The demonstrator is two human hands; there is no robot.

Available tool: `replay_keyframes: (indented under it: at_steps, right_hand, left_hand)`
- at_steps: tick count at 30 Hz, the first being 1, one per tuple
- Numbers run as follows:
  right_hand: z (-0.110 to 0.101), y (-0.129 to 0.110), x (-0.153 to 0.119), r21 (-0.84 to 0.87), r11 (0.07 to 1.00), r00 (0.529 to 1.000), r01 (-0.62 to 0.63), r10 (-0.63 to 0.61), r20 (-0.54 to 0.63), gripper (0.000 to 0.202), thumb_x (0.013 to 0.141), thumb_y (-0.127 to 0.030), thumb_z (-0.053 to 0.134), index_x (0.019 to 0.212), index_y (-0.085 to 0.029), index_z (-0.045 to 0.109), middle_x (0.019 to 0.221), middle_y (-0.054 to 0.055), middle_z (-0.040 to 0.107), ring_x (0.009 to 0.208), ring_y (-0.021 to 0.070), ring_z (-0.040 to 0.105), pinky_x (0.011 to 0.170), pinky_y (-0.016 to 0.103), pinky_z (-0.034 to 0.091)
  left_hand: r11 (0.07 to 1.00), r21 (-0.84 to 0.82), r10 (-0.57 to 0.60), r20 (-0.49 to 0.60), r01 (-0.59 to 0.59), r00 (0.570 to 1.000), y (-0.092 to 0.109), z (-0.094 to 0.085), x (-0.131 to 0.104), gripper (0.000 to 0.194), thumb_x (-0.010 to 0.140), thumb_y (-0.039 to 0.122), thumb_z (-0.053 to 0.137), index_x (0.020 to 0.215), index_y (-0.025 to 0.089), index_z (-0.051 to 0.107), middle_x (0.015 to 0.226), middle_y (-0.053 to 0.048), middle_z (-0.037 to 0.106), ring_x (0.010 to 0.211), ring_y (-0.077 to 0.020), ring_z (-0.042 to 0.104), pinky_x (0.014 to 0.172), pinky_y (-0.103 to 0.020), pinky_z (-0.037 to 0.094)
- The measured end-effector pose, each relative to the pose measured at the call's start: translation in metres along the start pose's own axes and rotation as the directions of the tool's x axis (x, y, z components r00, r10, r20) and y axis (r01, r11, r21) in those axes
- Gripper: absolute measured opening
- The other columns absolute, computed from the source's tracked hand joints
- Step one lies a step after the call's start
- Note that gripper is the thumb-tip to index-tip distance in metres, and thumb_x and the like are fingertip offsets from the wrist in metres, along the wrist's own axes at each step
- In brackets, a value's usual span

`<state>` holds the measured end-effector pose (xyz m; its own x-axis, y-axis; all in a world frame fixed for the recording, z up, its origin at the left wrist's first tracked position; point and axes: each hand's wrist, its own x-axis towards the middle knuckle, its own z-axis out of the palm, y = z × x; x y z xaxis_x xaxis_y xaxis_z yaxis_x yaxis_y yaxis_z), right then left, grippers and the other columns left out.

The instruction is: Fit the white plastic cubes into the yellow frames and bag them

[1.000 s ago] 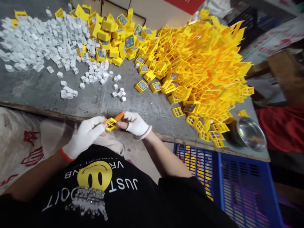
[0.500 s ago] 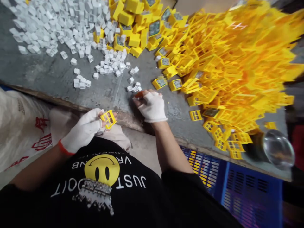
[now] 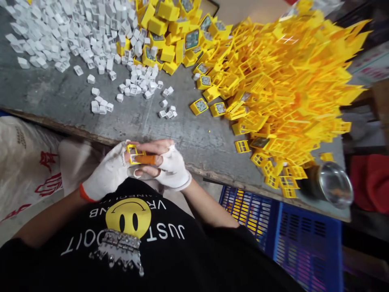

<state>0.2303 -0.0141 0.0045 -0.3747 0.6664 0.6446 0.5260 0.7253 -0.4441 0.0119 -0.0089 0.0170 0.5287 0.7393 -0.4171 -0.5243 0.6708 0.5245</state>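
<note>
Single head view, forward and down, from close above shirt [image 3: 182, 263] and tabletop [image 3: 54, 101]

1. Item: one small yellow frame [image 3: 135, 153], plastic-looking, thin bars around rectangular openings.
2. Position: held up in my left fingers [image 3: 127, 157], just on my side of the near edge of the bench [image 3: 182, 138].
3. Pose: openings turned up toward my view.
4. Condition: visible bars unbroken; lower right portion hidden where my right fingers [image 3: 147, 159] lie across it; contents of the openings unclear.

Red cloth [image 3: 371, 183] lies near a shiny container [image 3: 336, 180].
</note>
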Motion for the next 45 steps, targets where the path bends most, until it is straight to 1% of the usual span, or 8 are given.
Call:
replay_keyframes:
  at_steps: [5,10,20,29,35,40,42,45]
  right_hand:
    - [-0.026,0.083,0.017,-0.518,0.782,0.895,-0.346,0.440,0.068,0.030,0.106,-0.043,0.058,0.126,-0.028,0.074,0.135,0.012,0.076,0.125,0.0364,0.065,0.105,0.058,0.049]
    - [-0.016,0.127,0.037,-0.676,0.651,0.764,-0.344,0.613,0.201,0.027,0.104,-0.037,0.056,0.117,-0.022,0.073,0.111,0.015,0.078,0.122,0.0399,0.060,0.102,0.062,0.041]
    - [-0.016,0.021,0.009,-0.160,0.979,0.974,-0.127,0.153,0.166,0.036,0.110,-0.055,0.052,0.117,-0.031,0.078,0.110,0.005,0.083,0.102,0.0245,0.072,0.098,0.045,0.052]
    - [-0.010,0.006,0.004,0.048,0.996,0.983,0.071,-0.078,0.164,0.049,0.117,-0.047,0.034,0.109,-0.026,0.078,0.108,0.005,0.083,0.102,0.0186,0.075,0.085,0.038,0.057]
    - [-0.018,0.007,-0.003,0.042,0.970,0.944,0.238,-0.241,0.224,0.026,0.114,-0.037,0.050,0.117,-0.027,0.074,0.116,0.003,0.084,0.115,0.0196,0.072,0.094,0.040,0.051]
    - [-0.029,0.019,-0.010,-0.146,0.986,0.930,0.084,-0.025,0.366,0.029,0.112,-0.044,0.050,0.124,-0.036,0.076,0.122,0.002,0.082,0.113,0.0235,0.072,0.093,0.044,0.053]
    - [-0.035,0.042,-0.007,-0.387,0.912,0.928,-0.136,0.254,0.272,0.032,0.109,-0.043,0.051,0.127,-0.032,0.075,0.121,0.009,0.079,0.114,0.0302,0.070,0.097,0.050,0.052]
    - [-0.037,0.086,0.005,-0.638,0.649,0.832,-0.414,0.555,0.025,0.029,0.104,-0.043,0.058,0.119,-0.024,0.075,0.115,0.016,0.077,0.118,0.0401,0.064,0.102,0.062,0.046]
  left_hand:
    - [0.999,-0.001,-0.041,-0.140,0.041,0.989,0.007,0.007,0.003,0.020,0.094,0.033,0.080,0.108,0.020,0.075,0.106,-0.008,0.079,0.077,-0.0186,0.073,0.059,-0.026,0.059]
    - [0.999,-0.021,-0.041,-0.208,0.038,0.977,0.007,0.007,0.005,0.017,0.100,0.028,0.070,0.113,0.019,0.074,0.105,-0.009,0.079,0.077,-0.0185,0.073,0.058,-0.025,0.059]
    - [0.999,-0.017,-0.042,-0.124,0.040,0.991,0.004,0.001,0.009,0.019,0.103,0.028,0.065,0.115,0.018,0.075,0.112,-0.011,0.079,0.080,-0.0199,0.075,0.061,-0.027,0.061]
    - [0.936,-0.026,-0.349,0.058,0.351,0.935,0.006,-0.022,0.011,0.014,0.102,0.024,0.062,0.108,0.017,0.072,0.090,-0.010,0.079,0.071,-0.0241,0.077,0.055,-0.029,0.060]
    - [0.929,-0.029,-0.368,0.052,0.369,0.929,0.002,-0.023,0.011,0.021,0.098,0.023,0.067,0.118,0.020,0.070,0.097,-0.010,0.079,0.073,-0.0246,0.077,0.055,-0.029,0.058]
    - [0.935,-0.045,-0.355,-0.032,0.353,0.934,0.002,-0.011,0.012,0.022,0.101,0.037,0.068,0.113,0.021,0.077,0.095,-0.012,0.078,0.072,-0.0236,0.074,0.056,-0.031,0.057]
    - [0.949,-0.010,-0.315,-0.060,0.315,0.947,0.004,-0.005,0.010,0.024,0.101,0.041,0.067,0.111,0.022,0.079,0.090,-0.012,0.078,0.068,-0.0246,0.072,0.056,-0.035,0.058]
    - [0.969,0.023,-0.241,-0.131,0.246,0.962,0.007,0.007,0.005,0.023,0.100,0.040,0.070,0.105,0.020,0.078,0.091,-0.011,0.078,0.066,-0.0222,0.070,0.056,-0.034,0.057]
